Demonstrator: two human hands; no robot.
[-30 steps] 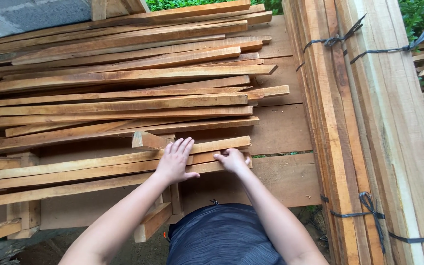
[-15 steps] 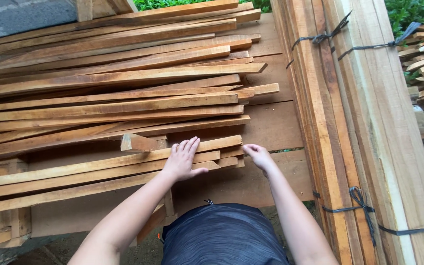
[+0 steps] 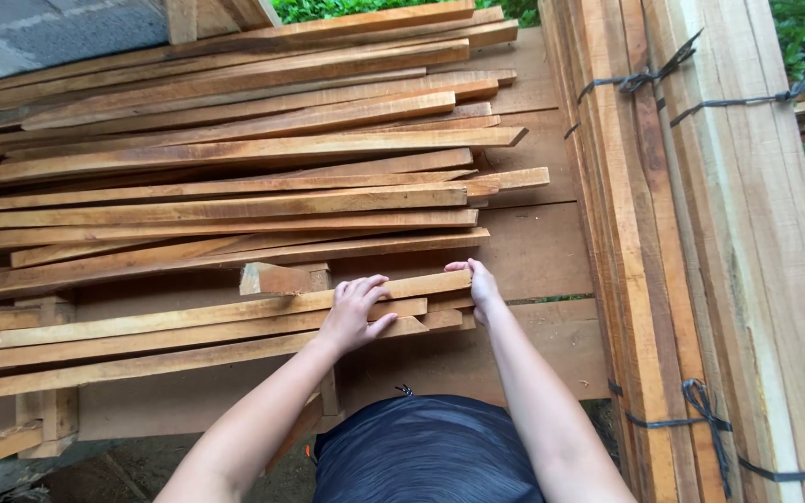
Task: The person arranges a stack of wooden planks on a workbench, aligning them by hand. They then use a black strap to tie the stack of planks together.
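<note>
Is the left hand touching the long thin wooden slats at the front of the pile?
Touching. The head view shows the left hand lying flat, palm down, on the long thin wooden slats.

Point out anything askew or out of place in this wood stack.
A short wooden block sits loose among the long slats, just beyond the left hand. The slat ends are ragged, not flush; the right hand touches them.

Pale orange-brown wooden slats, black straps
</note>
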